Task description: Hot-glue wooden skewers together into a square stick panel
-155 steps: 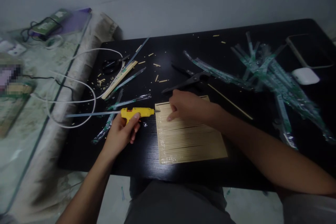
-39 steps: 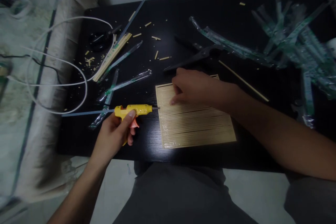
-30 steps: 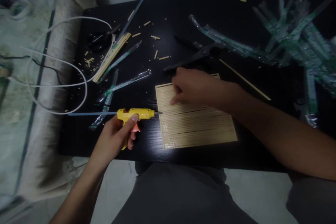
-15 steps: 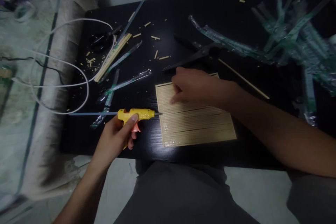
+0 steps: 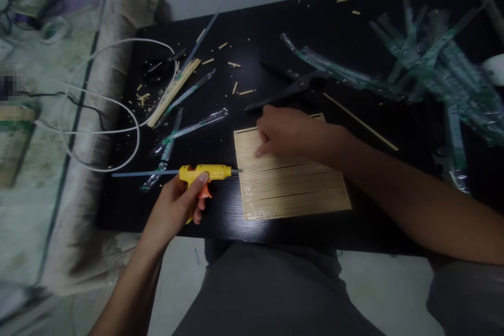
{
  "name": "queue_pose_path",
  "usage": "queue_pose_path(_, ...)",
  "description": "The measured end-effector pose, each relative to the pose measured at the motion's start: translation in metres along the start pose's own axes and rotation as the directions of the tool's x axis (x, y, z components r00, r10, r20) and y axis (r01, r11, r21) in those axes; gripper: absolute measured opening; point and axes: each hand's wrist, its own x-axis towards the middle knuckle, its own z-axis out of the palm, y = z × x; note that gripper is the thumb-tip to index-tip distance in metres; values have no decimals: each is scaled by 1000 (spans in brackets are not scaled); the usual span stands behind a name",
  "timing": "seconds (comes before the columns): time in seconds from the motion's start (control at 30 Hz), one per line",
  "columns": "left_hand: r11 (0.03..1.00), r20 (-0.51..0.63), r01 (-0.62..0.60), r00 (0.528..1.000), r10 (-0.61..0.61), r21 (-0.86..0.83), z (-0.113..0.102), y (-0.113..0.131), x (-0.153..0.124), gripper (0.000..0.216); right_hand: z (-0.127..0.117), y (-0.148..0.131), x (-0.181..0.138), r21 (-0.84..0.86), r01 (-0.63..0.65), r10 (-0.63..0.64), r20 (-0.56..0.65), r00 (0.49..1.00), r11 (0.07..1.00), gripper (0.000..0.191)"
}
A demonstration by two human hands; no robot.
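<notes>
A flat panel of glued wooden sticks [image 5: 291, 189] lies on the black table [image 5: 275, 26], near its front edge. My left hand [image 5: 177, 207] is closed round a yellow glue gun [image 5: 205, 173], a finger on its orange trigger. The gun's nozzle touches the panel's left edge, and a glue stick juts out of its back to the left. My right hand [image 5: 289, 131] rests on the panel's upper part, fingers curled and pressing the sticks down.
Black scissors [image 5: 291, 89] and a loose stick [image 5: 360, 122] lie just behind the panel. Several clear green wrappers [image 5: 429, 63] cover the right side. At the left are a stick bundle [image 5: 175, 92], more wrappers and a looped white cable [image 5: 106, 115]. Wood scraps dot the table.
The gun's nozzle has slid a little down the panel's left edge since the earliest frame. Over the last second the hands stay put; only the camera view shifts.
</notes>
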Motion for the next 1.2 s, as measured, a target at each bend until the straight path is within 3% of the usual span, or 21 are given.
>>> queue_pose_path(0.23, 1000, 58, -18, 998, 18, -3, -2, -9, -7, 51, -3, -2, -1, -2, 1, -1, 10, 1000, 1000, 30)
queue_pose_path(0.43, 996, 177, -31, 984, 16, 80, -4, -8, -15, 53, -4, -5, -6, -11, 8, -8, 1, 1000, 1000, 29)
queue_pose_path(0.7, 999, 69, -43, 997, 44, -12, 6, -9, -14, 50, -2, -2, -2, -52, 41, -41, 3, 999, 998, 31)
queue_pose_path(1.2, 978, -77, -189, 980, 182, -85, 15, 22, 35, 38, -2, -1, 0, -35, 40, -40, 7, 999, 999, 33)
